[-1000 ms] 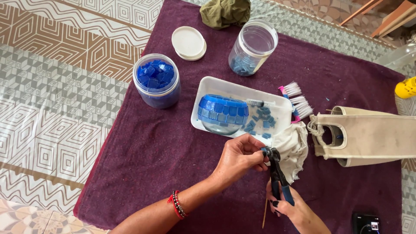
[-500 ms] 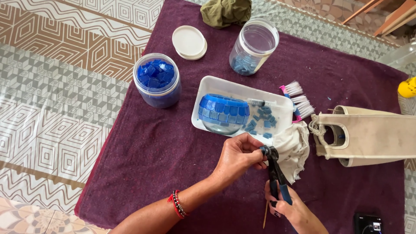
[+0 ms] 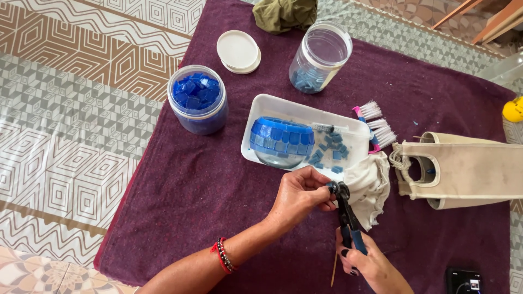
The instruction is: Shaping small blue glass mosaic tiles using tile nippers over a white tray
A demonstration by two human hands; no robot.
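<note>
Nippers (image 3: 346, 215) with blue handles stay clamped in the right hand (image 3: 366, 265), jaws up at the left hand (image 3: 298, 195), whose fingers (image 3: 318, 179) keep pinching something too small to see. Nothing has shifted; white tray (image 3: 261, 106) lies just beyond.

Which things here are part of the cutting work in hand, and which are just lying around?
In hand:
- left hand, fingers pinched at the head of the nippers
- right hand gripping the blue-handled nippers
- white tray with mosaic bowl and loose blue tiles

Lying about:
- full tile jar
- near-empty jar
- white lid
- brushes
- canvas bag
- white cloth
</note>
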